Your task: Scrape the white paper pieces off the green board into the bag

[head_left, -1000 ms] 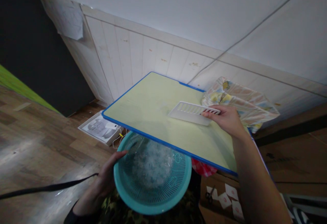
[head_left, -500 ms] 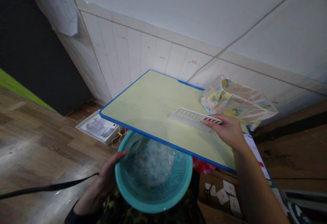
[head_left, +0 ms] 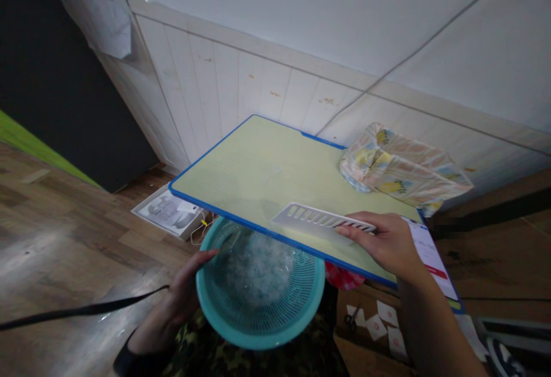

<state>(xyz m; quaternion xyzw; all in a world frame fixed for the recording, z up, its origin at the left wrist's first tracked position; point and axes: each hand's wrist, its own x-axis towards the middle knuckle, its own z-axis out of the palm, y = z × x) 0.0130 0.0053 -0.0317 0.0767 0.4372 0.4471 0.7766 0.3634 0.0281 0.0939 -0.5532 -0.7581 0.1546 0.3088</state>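
My left hand grips the left rim of a turquoise plastic basket, thumb over the edge. Inside the basket lies a heap of small clear, whitish bits, too fine to make out singly. The basket sits below the near edge of a pale yellow board with a blue border. My right hand is closed around the right end of a white slotted scraper. The scraper is tilted, its long edge down at the board near the front border. A faint clear patch shows mid-board.
A bunched patterned cloth lies at the board's back right, a printed sheet at its right end. Lower right are scissors and several white cards. A white box stands on the floor left. A white panelled wall rises behind.
My right hand has drawn the scraper toward me across the board, closer to the front edge above the basket. My left hand still holds the basket rim.
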